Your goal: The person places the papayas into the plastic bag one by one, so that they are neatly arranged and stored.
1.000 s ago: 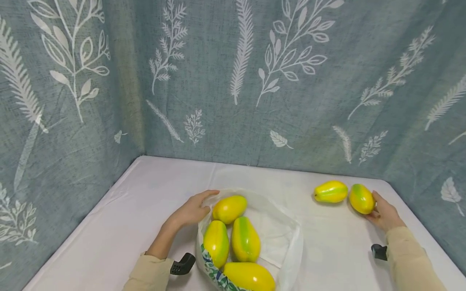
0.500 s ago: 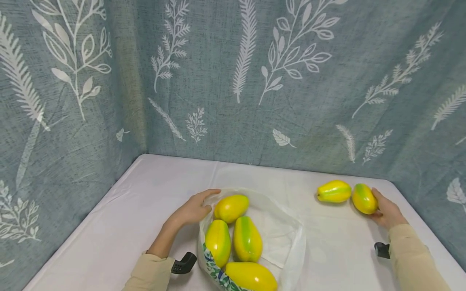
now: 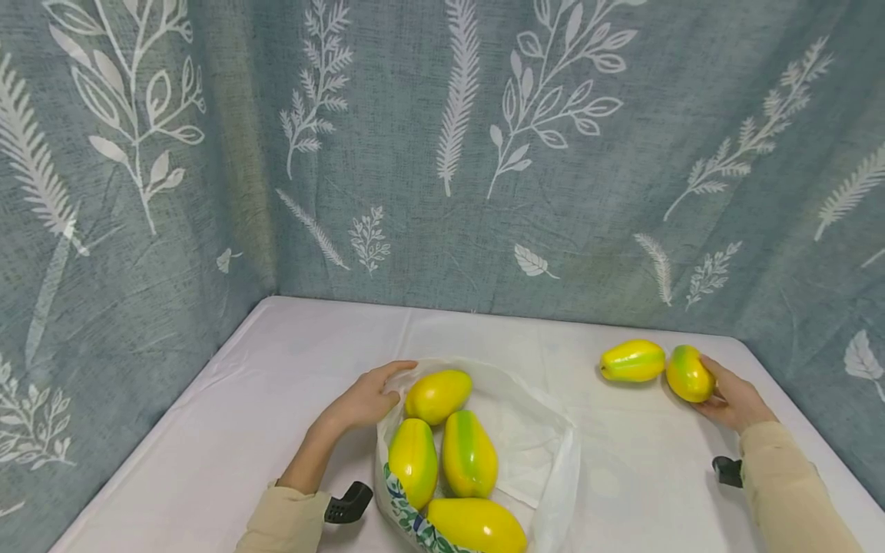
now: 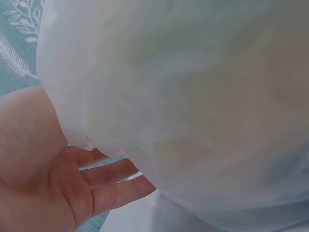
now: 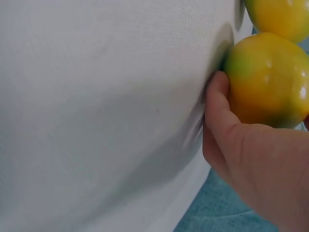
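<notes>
A white plastic bag (image 3: pixel 553 453) with a leafy printed panel stands with its mouth wide, several yellow-green papayas (image 3: pixel 469 455) inside. My left hand (image 3: pixel 362 397) holds the bag's left rim; in the left wrist view its fingers (image 4: pixel 116 193) reach behind the translucent wall, and the thumb is hidden there. At the far right, my right hand (image 3: pixel 734 399) grips a papaya (image 3: pixel 689 374) from its right side, thumb above and fingers low against the table. Touching or nearly touching it on the left lies another papaya (image 3: pixel 632 361).
White cloth covers the table (image 3: pixel 297 346). A blue-grey curtain (image 3: pixel 415 230) with white leaf prints rises along its back and sides. Black wrist devices (image 3: pixel 349 502) hang below both sleeves.
My right hand stays around the papaya, which has tilted slightly in its grip. The left hand and bag keep their places; the view has shifted a little.
</notes>
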`<state>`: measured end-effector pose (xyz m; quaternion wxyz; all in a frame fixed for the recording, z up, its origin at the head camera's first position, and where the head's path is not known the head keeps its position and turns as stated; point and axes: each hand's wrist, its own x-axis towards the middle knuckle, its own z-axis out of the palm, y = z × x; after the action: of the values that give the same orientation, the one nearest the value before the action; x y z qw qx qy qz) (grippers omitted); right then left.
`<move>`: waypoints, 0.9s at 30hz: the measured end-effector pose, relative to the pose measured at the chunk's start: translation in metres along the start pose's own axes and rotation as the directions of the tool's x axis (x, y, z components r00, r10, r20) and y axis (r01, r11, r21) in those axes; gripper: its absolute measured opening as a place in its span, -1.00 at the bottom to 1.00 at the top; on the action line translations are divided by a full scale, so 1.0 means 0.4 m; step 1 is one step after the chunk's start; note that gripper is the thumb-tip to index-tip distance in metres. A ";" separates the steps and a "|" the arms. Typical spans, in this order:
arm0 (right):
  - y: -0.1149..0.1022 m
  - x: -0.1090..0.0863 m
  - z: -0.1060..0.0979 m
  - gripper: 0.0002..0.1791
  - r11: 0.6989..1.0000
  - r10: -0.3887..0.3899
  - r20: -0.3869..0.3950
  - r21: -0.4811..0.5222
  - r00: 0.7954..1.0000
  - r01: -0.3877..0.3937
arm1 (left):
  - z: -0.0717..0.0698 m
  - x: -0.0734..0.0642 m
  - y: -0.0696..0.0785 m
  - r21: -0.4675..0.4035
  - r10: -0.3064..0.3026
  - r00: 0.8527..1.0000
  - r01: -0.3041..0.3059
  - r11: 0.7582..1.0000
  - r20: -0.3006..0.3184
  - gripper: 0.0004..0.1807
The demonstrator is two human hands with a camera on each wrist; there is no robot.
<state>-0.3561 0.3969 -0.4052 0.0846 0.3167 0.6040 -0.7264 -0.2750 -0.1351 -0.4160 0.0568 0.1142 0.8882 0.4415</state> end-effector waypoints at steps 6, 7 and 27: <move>-0.001 -0.016 -0.023 0.07 0.996 0.000 0.058 0.088 0.998 -0.005 | 0.001 -0.004 0.005 0.005 0.008 1.000 -0.008 1.000 0.000 -0.43; -0.002 -0.019 -0.027 0.08 0.995 0.005 0.068 0.100 0.998 -0.012 | 0.000 -0.005 0.006 0.008 0.012 1.000 -0.012 1.000 0.004 -0.43; 0.004 -0.063 -0.058 -0.76 0.949 -0.049 0.327 0.311 0.944 -0.059 | -0.004 -0.011 0.015 0.001 0.026 1.000 -0.026 1.000 0.015 -0.44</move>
<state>-0.3271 0.4114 -0.3939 0.1345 0.2016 0.4562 -0.8563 -0.2701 -0.1341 -0.4103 0.0575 0.1291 0.8864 0.4408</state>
